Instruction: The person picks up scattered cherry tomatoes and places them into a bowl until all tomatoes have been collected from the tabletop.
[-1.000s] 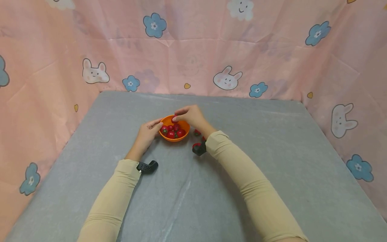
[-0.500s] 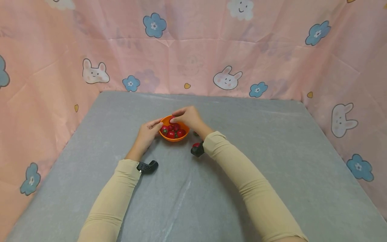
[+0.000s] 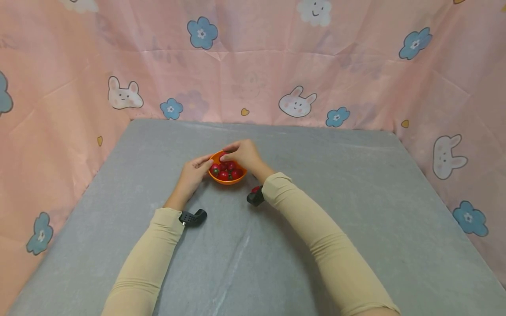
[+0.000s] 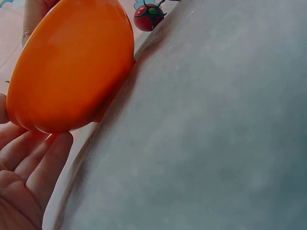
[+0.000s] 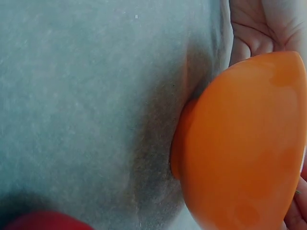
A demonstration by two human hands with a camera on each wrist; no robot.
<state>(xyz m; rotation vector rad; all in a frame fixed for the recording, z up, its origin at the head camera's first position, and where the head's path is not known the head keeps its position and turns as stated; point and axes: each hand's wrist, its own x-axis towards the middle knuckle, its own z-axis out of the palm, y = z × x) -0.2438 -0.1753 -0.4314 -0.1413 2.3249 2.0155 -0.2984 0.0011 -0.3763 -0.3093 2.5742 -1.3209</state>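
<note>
My left hand (image 3: 193, 173) holds the left side of an orange bowl (image 3: 227, 181), thumb at the rim and fingertips against its outside in the left wrist view. Several small red tomatoes (image 3: 223, 175) with green stems lie in the bowl. Over the bowl's far side, my right hand (image 3: 247, 154) pinches another tomato (image 5: 304, 171), mostly hidden by the fingers and the rim. In the right wrist view the bowl (image 5: 244, 143) covers most of that hand, with the left palm (image 5: 254, 26) behind it.
A loose tomato (image 3: 255, 189) lies on the grey table right of the bowl, partly behind the right wrist camera (image 3: 255, 197). The left wrist view also shows a tomato (image 4: 148, 17) beyond the bowl. A pink patterned curtain (image 3: 253, 66) closes off the back and sides.
My right hand has shifted slightly left and lower over the bowl with the pinched tomato. The left hand and the bowl have stayed in place.
</note>
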